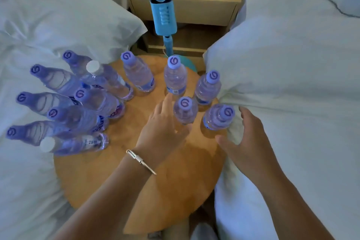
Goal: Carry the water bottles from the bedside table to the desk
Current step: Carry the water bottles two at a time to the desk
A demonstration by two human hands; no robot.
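the water bottles (175, 78) stand close together on the round wooden surface (136, 181) between two beds. most sit in a crowd on the left side, and a few stand on the right, near a white pillow (282, 64). most have purple caps; two have white caps. all the caps look screwed on, and the bottles look full of clear water, right up near the neck.

the left hand (163, 128) reaches to a small bottle (185, 111) near the middle. its fingers are mostly straight and touch the bottle's side, with the thumb near its bottom, but they are not wrapped around it yet. the right hand (251, 138) is spread wide and holds nothing; it is just beside another bottle (218, 117) at the edge by the pillow.

a full bottle will likely feel a bit heavy for its size. the plastic is thin and has ridges, so it may squash if squeezed hard. i think the best place to hold is around the middle, or by the neck under the cap. the smooth plastic could slip, so a firm wrap is wise.

a blue fan (163, 15) stands behind.
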